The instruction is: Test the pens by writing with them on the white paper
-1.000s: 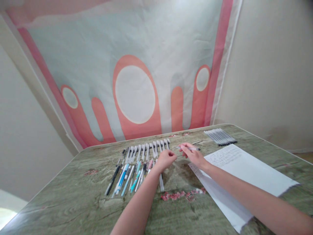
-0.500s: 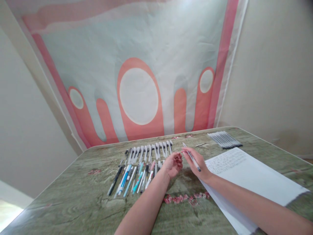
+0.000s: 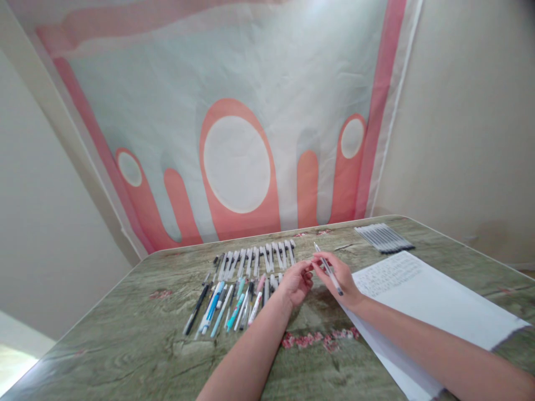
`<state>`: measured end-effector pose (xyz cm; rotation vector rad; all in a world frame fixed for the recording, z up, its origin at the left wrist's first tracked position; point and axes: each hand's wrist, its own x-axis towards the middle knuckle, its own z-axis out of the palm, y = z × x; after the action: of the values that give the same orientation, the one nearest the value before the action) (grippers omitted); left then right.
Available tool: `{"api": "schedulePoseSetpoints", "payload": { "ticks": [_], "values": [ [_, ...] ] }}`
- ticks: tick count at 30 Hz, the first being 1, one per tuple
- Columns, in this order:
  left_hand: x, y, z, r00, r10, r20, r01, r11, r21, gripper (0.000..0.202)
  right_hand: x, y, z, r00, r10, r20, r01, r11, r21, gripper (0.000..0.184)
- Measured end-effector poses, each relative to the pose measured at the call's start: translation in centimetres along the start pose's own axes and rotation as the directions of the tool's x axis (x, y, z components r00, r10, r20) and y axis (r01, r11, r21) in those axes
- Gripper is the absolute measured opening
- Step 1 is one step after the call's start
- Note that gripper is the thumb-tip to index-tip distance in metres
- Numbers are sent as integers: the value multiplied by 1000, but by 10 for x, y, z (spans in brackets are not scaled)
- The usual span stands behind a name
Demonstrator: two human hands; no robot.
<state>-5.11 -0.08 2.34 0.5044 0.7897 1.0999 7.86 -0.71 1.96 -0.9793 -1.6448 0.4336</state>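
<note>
My right hand (image 3: pixel 339 273) is closed around a slim clear pen (image 3: pixel 329 269) with a dark end, its tip slanting up and away from me. Against its fingertips, my left hand (image 3: pixel 296 281) is closed in a pinch with the fingers curled. Whatever sits between the left fingertips is too small or hidden to name. Both hands are raised over the table, between the loose pens and the paper. Just left of my left hand lies a group of mixed pens (image 3: pixel 228 306) in blue, teal, white and black. Under my right forearm is a white sheet of paper (image 3: pixel 434 301) with handwriting near its top.
Behind the mixed pens runs a row of clear pens with dark grips (image 3: pixel 254 260). Several slim clear pens (image 3: pixel 382 238) lie side by side at the back right. The wood-patterned table (image 3: pixel 125 334) meets a pink and grey hanging (image 3: pixel 238 161) at the back.
My left fingers have come up and closed in against the right fingertips. The pen in my right hand has shifted slightly. The things on the table have not moved.
</note>
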Motion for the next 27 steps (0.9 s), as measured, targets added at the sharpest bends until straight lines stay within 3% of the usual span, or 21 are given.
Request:
{"api": "schedulePoseSetpoints", "payload": {
  "ticks": [7, 27],
  "values": [
    [2, -4, -3, 994, 108, 10, -109, 989, 102, 25, -1, 0, 1, 999, 49, -7, -49, 998, 29, 20],
    [3, -7, -4, 969, 246, -25, -228, 929, 290, 27, 0, 2, 2, 998, 55, 11, -55, 998, 41, 23]
  ]
}}
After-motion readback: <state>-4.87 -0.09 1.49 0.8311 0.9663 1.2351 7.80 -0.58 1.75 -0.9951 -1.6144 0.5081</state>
